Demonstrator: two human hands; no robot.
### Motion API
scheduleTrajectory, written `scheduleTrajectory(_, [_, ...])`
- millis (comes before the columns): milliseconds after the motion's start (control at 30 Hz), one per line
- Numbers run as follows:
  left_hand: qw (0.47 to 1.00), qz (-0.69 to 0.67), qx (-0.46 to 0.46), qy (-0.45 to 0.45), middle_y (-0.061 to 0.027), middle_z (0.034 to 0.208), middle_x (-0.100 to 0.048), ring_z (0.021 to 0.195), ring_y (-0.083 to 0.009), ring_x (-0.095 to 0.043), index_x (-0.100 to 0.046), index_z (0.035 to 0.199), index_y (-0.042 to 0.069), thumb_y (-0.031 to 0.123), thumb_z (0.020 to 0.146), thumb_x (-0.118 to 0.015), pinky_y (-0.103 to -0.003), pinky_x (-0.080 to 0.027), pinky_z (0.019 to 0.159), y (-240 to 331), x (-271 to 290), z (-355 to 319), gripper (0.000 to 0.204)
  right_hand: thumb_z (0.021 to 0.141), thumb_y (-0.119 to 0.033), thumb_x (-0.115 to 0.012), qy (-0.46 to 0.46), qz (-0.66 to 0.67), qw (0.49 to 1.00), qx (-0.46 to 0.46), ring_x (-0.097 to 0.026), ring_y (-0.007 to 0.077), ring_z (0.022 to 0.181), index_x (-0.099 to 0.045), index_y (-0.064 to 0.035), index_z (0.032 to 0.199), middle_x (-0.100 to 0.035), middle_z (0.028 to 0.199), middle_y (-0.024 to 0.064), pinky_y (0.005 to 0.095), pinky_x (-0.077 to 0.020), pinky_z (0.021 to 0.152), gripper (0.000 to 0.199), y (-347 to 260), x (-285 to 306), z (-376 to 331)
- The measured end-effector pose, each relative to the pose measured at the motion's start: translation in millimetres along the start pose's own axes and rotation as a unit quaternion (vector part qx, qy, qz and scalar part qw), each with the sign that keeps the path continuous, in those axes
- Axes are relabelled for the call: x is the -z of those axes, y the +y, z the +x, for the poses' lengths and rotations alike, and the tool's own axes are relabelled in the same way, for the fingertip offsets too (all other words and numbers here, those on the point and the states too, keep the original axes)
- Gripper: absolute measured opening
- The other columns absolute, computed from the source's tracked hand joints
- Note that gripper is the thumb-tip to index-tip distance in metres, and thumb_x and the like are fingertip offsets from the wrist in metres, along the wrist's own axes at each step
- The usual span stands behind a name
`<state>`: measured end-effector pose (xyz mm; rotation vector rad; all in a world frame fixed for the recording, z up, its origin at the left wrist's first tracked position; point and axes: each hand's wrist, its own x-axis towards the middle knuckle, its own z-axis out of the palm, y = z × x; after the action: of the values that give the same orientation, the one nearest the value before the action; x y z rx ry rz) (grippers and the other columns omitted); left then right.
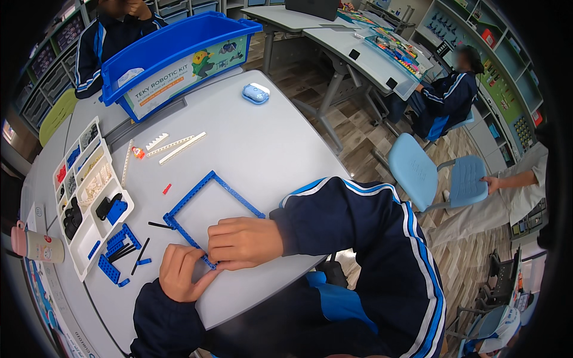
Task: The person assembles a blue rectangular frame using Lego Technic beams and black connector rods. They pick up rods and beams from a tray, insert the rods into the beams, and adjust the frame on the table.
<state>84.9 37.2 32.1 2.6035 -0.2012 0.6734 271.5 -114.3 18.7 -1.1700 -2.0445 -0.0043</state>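
A square frame of blue perforated beams (pixel 206 194) lies flat on the grey table (pixel 262 137). My left hand (pixel 181 272) pinches the frame's near corner between thumb and fingers. My right hand (pixel 243 241) rests curled on the same corner from the right, covering the near beam. Both forearms wear dark blue sleeves with light stripes. Loose blue beams and black pins (pixel 122 244) lie left of my left hand.
A white sorting tray (pixel 89 197) with small parts sits at the left. White beams (pixel 173 146) and a small red piece (pixel 166 188) lie beyond the frame. A blue bin (pixel 173 56), a light blue device (pixel 256 93), a pink cup (pixel 37 244). Other people sit around.
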Motion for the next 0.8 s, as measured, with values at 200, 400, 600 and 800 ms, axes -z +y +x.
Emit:
scheduleTrajectory(200, [1.000,0.006,-0.011,0.010,-0.0133,0.094,-0.062,0.082,-0.0310,-0.057,-0.064,0.099,-0.001,0.010,0.062,-0.092,-0.038,-0.049,0.071,2.7,1.0,2.6,0.048,0.084,-0.023,-0.079,-0.002,0.001,1.000,0.000,-0.057,0.0239,0.092,-0.063,-0.0067,0.095,-0.060,0.091,0.0054,0.0362,-0.0475,0.075,0.025,-1.4,2.0,0.8])
scheduleTrajectory(400, [1.000,-0.004,0.000,0.000,-0.0154,0.096,-0.062,0.086,-0.0338,-0.059,-0.064,0.102,0.000,0.008,0.061,-0.091,-0.040,-0.049,0.074,2.8,1.5,1.1,0.049,0.083,-0.023,-0.079,-0.016,-0.004,1.000,-0.005,-0.058,0.0236,0.093,-0.063,-0.0071,0.093,-0.060,0.091,0.0047,0.0362,-0.0470,0.076,0.024,-3.1,4.2,2.2])
scheduleTrajectory(600, [1.000,-0.005,-0.007,0.002,-0.0151,0.096,-0.062,0.085,-0.0335,-0.059,-0.064,0.102,0.000,0.007,0.061,-0.090,-0.039,-0.049,0.073,2.0,1.1,1.0,0.049,0.083,-0.023,-0.080,-0.007,0.013,1.000,-0.007,-0.058,0.0242,0.092,-0.063,-0.0072,0.093,-0.060,0.090,0.0055,0.0364,-0.0471,0.075,0.025,-0.7,2.8,1.6])
scheduleTrajectory(800, [1.000,-0.003,-0.009,0.005,-0.0151,0.095,-0.062,0.084,-0.0335,-0.059,-0.065,0.101,0.000,0.007,0.061,-0.091,-0.039,-0.049,0.073,2.1,1.1,0.9,0.049,0.083,-0.022,-0.080,-0.007,0.014,1.000,-0.001,-0.058,0.0250,0.091,-0.063,-0.0073,0.094,-0.059,0.090,0.0065,0.0368,-0.0475,0.075,0.025,0.8,1.3,0.8])
